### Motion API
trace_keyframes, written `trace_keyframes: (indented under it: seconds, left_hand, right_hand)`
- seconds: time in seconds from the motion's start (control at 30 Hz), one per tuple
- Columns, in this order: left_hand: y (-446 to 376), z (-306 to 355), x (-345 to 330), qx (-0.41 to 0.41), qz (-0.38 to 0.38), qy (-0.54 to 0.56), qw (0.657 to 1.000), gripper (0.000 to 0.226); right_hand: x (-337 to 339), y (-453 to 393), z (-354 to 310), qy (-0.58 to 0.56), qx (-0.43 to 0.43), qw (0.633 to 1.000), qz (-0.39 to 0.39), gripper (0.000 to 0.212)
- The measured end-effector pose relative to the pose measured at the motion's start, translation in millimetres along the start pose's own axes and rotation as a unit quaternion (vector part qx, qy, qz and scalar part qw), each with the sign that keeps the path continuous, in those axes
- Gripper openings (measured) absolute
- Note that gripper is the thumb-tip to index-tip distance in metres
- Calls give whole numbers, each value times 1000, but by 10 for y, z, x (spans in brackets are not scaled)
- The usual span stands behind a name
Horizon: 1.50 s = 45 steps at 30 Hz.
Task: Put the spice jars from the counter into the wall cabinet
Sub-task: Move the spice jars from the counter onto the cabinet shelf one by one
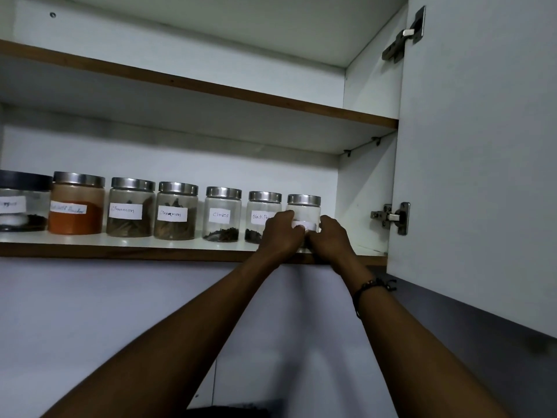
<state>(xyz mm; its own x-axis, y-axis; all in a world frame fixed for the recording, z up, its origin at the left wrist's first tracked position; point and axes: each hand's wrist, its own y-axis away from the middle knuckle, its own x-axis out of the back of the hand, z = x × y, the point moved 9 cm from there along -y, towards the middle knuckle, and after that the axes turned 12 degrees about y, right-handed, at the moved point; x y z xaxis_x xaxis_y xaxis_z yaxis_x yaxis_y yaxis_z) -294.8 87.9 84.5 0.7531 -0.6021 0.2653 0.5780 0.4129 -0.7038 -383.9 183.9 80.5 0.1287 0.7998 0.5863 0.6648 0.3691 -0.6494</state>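
Seven spice jars stand upright in a row on the wall cabinet's lower shelf (180,241), running from nine o'clock toward three. A dark-lidded jar (22,202), then steel-lidded ones: orange powder (77,203), two cinnamon jars (131,208) (177,212), cloves (223,215), black pepper (261,212). The last jar (304,208), at the three o'clock end, is clear glass with its label mostly hidden.

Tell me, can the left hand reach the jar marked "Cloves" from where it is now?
Probably yes. The left hand is on the rightmost jar, and the Cloves jar stands two places to its left at the open shelf front. Only the Black Pepper jar stands between them, and the hand could pass in front of it.
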Motion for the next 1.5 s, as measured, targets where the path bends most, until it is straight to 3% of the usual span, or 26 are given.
trace_keyframes:
  seconds: [0.1, 0.17, 0.27, 0.47, 0.67, 0.83, 0.97, 1.07, 1.17, 1.27, 1.4, 1.5]
  left_hand:
    - [180, 94, 41, -19, 3, 50, 999, 27]
    - [365, 106, 37, -26, -2, 104, 994, 12]
    - [637, 116, 25, -48, 1, 120, 992, 31]
    - [1336, -168, -305, -41, -36, 136, 989, 26]
    - [2421, -1184, -907, 108, -89, 164, 976, 29]
    - [3494, -1801, -1456, 162, -223, 87, 957, 31]
    - [4305, -2206, -1799, 183, -338, 20, 923, 24]
    - [4744, -2418, -1971, 169, -382, -26, 908, 24]
    - [4981, -2662, -2021, 215, -373, -58, 901, 34]
    - [5200, -2885, -2020, 298, -390, -72, 868, 53]
    - [5209, -3003, -1956, 337, -312, 8, 888, 58]
    - [5234, -3076, -1891, 389, -260, 42, 883, 60]
  right_hand:
    - [170, 277, 22, -78, 2, 994, 80, 6]
    - [223, 543, 62, -132, 15, 985, 110, 23]
    - [231, 881, 106, -167, 37, 979, 113, 25]
    - [-40, 1506, 442, -141, -2, 989, 55, 16]
    - [-843, 2550, 1101, -29, -66, 997, -32, 23]
    - [-1482, 3652, 1828, 55, -150, 978, -131, 28]
    - [-1867, 4501, 2303, 122, -192, 943, -242, 34]
    - [-2006, 4977, 2465, 121, -207, 942, -234, 47]
    - [-2221, 5382, 2640, 111, -259, 920, -272, 57]
    - [-2463, 5665, 2702, 99, -276, 901, -320, 76]
    - [-2565, 5719, 2730, 79, -294, 908, -289, 80]
    - [-2463, 5610, 2722, 69, -282, 929, -231, 76]
